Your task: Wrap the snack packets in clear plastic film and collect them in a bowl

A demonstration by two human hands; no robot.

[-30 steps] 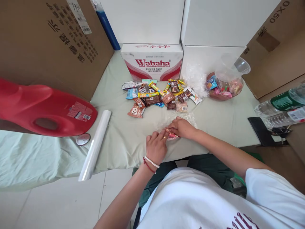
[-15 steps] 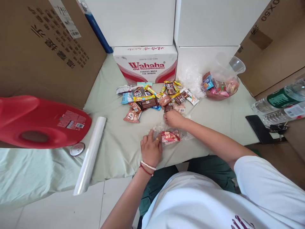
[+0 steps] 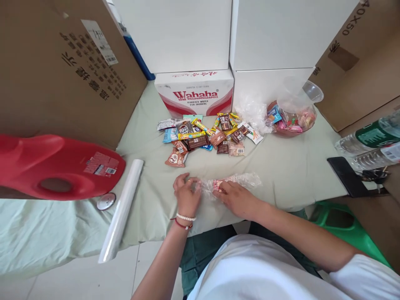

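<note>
A clear plastic bag [image 3: 240, 181] with a red and pink snack packet inside lies on the pale green cloth [image 3: 293, 166] near its front edge. My left hand [image 3: 186, 196] pinches the bag's left end with curled fingers. Resting on the bag just right of the packet, my right hand [image 3: 238, 199] has its fingers closed over the plastic. Beyond both hands lies a pile of wrapped snacks [image 3: 206, 133].
A roll of clear film [image 3: 121, 210] lies at the left by a red jug [image 3: 59, 170] and a small round lid [image 3: 106, 201]. Cardboard and white boxes ring the back, with a Wahaha box [image 3: 195, 93]. A bowl of snacks [image 3: 293, 121], bottles [image 3: 368, 141], a black phone [image 3: 350, 176].
My right hand came back from the snack pile to the bag. The bag is now gathered between both hands and the packet is mostly covered. The camera tilted slightly.
</note>
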